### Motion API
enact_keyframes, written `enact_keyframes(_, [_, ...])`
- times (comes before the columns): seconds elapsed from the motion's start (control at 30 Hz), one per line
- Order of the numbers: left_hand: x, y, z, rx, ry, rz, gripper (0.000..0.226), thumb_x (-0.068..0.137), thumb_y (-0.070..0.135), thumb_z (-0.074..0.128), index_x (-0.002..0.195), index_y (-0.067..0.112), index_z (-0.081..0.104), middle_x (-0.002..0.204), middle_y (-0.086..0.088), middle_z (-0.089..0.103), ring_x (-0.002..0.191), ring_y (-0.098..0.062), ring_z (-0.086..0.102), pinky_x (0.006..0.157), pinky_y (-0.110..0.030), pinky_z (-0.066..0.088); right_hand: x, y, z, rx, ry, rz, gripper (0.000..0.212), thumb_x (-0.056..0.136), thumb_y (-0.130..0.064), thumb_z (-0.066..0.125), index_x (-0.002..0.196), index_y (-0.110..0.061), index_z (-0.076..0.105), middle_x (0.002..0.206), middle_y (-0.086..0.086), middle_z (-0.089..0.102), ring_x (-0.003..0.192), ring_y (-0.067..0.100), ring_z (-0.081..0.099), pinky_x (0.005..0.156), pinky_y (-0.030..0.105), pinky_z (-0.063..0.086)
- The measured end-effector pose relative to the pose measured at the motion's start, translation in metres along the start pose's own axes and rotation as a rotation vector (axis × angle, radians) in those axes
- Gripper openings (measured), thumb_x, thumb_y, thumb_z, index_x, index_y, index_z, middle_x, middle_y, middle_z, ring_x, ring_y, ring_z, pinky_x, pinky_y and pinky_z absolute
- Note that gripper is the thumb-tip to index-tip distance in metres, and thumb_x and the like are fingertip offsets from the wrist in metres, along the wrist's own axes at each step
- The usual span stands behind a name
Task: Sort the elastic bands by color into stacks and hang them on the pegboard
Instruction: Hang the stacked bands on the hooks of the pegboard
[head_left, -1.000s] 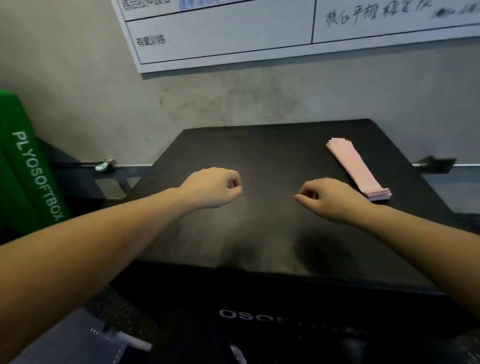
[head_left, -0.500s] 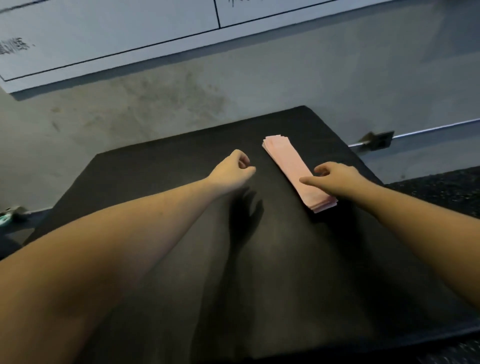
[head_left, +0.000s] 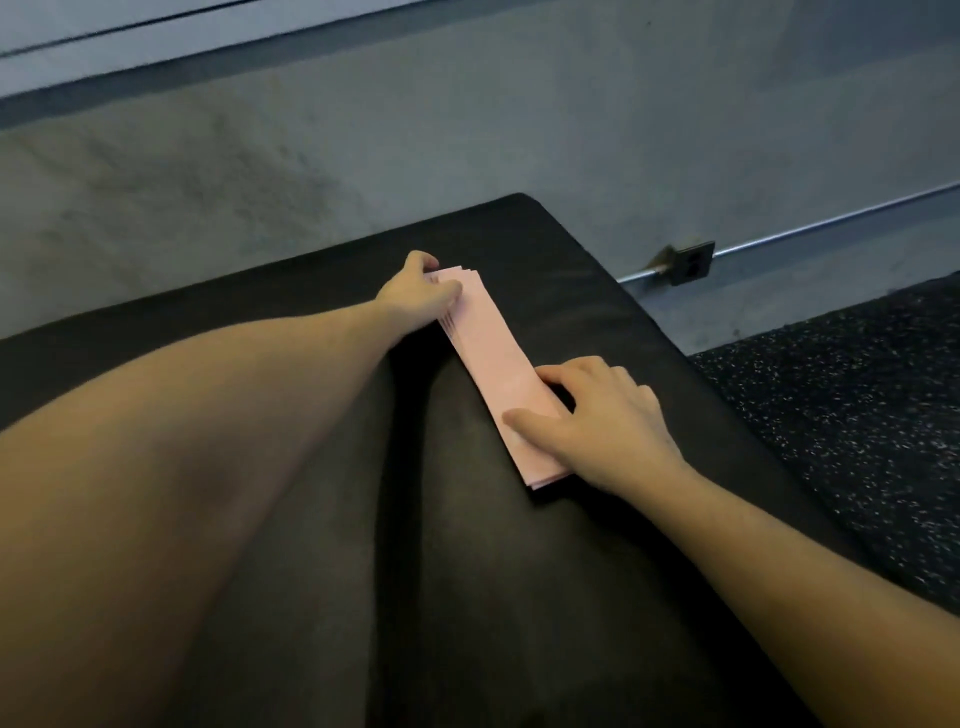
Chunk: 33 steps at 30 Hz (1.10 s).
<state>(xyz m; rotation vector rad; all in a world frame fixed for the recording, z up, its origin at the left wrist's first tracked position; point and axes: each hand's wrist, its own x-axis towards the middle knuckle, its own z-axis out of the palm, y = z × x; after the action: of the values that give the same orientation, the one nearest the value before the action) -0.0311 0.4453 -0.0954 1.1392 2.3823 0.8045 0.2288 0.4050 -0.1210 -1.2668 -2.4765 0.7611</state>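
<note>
— Where is the stack?

— The flat stack of pale pink elastic bands (head_left: 491, 371) lies on the black padded bench (head_left: 597, 291), toward its right side, running at a slant from the far end down toward you.

— And your left hand?

— Your left hand (head_left: 415, 293) is at the far end of the stack. The thumb lies across the top of the bands, and the other fingers curl round the far left edge, so you pinch that end. How far the fingers reach underneath, I cannot tell.

— Your right hand?

— Your right hand (head_left: 605, 421) is at the near end. The thumb lies straight and flat on top of the bands, and the fingers bend over the right edge of the stack, gripping it from that side. The near corner of the stack shows just below your palm.

— What else is around?

— A grey concrete wall (head_left: 363, 130) stands behind the bench, a metal rail with a bracket (head_left: 691, 261) runs along it on the right, and dark speckled rubber flooring (head_left: 857, 405) lies beside the bench.
</note>
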Motion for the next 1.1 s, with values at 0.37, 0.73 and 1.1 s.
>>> enact_keyframes(0.37, [0.013, 0.02, -0.02, 0.225, -0.153, 0.016, 0.046, 0.096, 0.018, 0.06, 0.141, 0.013, 0.056, 0.094, -0.006, 0.062, 0.072, -0.015, 0.053, 0.063, -0.027, 0.044, -0.002, 0.003, 0.001, 0.005, 0.0, -0.025, 0.067, 0.089, -0.068, 0.052, 0.148, -0.037, 0.045, 0.146, -0.011, 0.045, 0.133, 0.016, 0.04, 0.108, 0.04, 0.03])
enact_keyframes(0.73, [-0.056, -0.021, -0.084, -0.063, 0.005, 0.234, 0.026, 0.092, 0.013, 0.072, 0.113, 0.02, 0.059, 0.101, 0.003, 0.068, 0.09, -0.01, 0.064, 0.08, -0.021, 0.051, 0.0, 0.002, 0.0, -0.014, -0.029, 0.013, 0.07, 0.088, -0.07, 0.051, 0.15, -0.038, 0.04, 0.15, -0.006, 0.043, 0.136, 0.022, 0.04, 0.109, 0.044, 0.03])
enact_keyframes(1.1, [-0.195, -0.083, -0.145, -0.179, 0.054, 0.258, 0.032, 0.065, 0.024, 0.073, 0.089, 0.021, 0.053, 0.081, -0.005, 0.064, 0.069, -0.007, 0.056, 0.067, -0.024, 0.046, -0.016, -0.027, -0.023, 0.1, -0.142, -0.021, 0.021, 0.091, -0.031, 0.071, 0.11, -0.025, 0.067, 0.112, 0.002, 0.07, 0.097, 0.017, 0.064, 0.077, 0.029, 0.049])
